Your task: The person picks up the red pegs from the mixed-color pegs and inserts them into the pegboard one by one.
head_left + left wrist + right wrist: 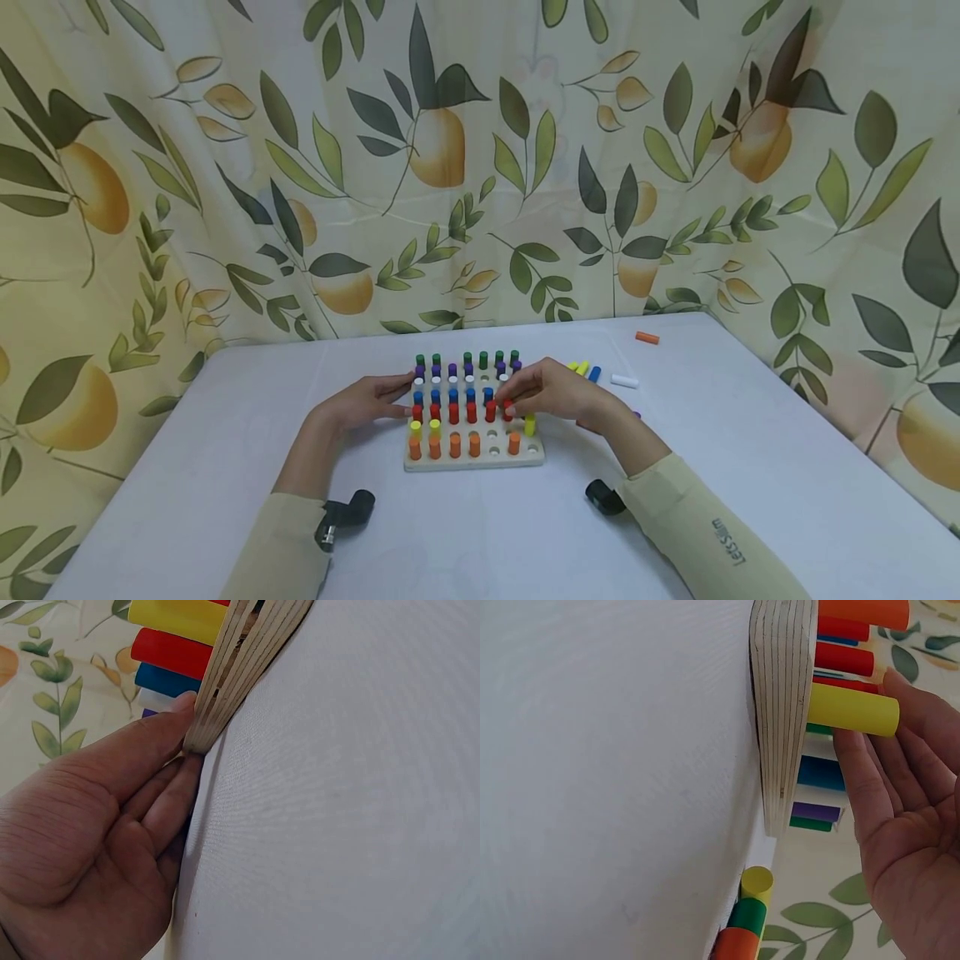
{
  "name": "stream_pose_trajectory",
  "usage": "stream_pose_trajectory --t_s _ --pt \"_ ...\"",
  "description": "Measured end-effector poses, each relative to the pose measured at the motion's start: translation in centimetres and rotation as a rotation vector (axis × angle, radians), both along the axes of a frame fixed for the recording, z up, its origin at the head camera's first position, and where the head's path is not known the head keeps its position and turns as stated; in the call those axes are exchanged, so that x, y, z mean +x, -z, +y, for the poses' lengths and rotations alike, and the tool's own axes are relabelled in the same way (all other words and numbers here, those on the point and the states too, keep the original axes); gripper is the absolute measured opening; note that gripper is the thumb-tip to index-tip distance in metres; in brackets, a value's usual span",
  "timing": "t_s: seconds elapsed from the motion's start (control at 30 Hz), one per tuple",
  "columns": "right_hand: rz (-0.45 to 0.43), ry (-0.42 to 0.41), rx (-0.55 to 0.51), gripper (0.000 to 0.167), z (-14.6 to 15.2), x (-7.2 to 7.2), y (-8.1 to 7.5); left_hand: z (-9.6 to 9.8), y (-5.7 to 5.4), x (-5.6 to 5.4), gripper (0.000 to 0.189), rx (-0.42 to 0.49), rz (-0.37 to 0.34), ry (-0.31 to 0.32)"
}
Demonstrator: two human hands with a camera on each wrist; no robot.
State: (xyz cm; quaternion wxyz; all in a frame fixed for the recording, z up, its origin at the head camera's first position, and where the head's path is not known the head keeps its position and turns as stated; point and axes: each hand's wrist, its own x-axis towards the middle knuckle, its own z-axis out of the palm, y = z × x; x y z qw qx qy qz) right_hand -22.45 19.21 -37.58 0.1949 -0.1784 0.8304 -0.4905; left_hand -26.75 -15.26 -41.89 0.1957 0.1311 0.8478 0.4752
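Observation:
A wooden pegboard (474, 463) stands on the table with rows of coloured pegs: green and purple at the back, then white, blue, red, yellow and orange at the front. My left hand (367, 400) holds the board's left edge, thumb against the upper side and fingers at the side, as the left wrist view shows. Over the board's right part, the right hand (557, 393) pinches a red peg (507, 410) at the right end of the red row. Beside it a yellow peg (855, 709) stands upright in the board. The right hand hides some pegs behind it.
Loose pegs lie right of the board: yellow ones, a blue peg (595, 374), a white peg (624, 381) and, farther back, an orange peg (647, 337). Bare holes (493, 451) show in the front rows. A patterned curtain (480, 167) hangs behind the white table (225, 433).

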Motion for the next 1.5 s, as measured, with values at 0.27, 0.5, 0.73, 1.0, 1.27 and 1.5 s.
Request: stream_pose_trajectory --t_s 0.27,0.5,0.73,1.0,1.27,1.5 --pt "0.031 -0.028 0.010 0.022 0.1 -0.3 -0.3 0.0 -0.1 0.0 0.073 -0.013 0.009 0.005" --pt "0.047 -0.047 0.004 0.023 0.3 -0.4 -0.4 -0.1 0.0 -0.1 0.073 -0.039 0.028 0.024" --pt "0.069 -0.043 0.013 0.024 0.4 -0.2 -1.0 -0.1 0.1 -0.3 0.073 -0.035 0.036 0.036" --pt "0.046 -0.022 0.002 0.024 0.4 0.0 -1.3 -0.1 0.1 -0.3 0.073 -0.031 0.035 0.042" --pt "0.059 -0.027 -0.003 0.023 0.7 -0.1 -1.6 -0.1 0.3 -0.5 0.073 -0.028 0.040 0.042" --pt "0.072 -0.025 0.004 0.023 1.1 -0.2 -1.8 -0.2 0.2 -0.3 0.073 -0.036 0.042 0.032"
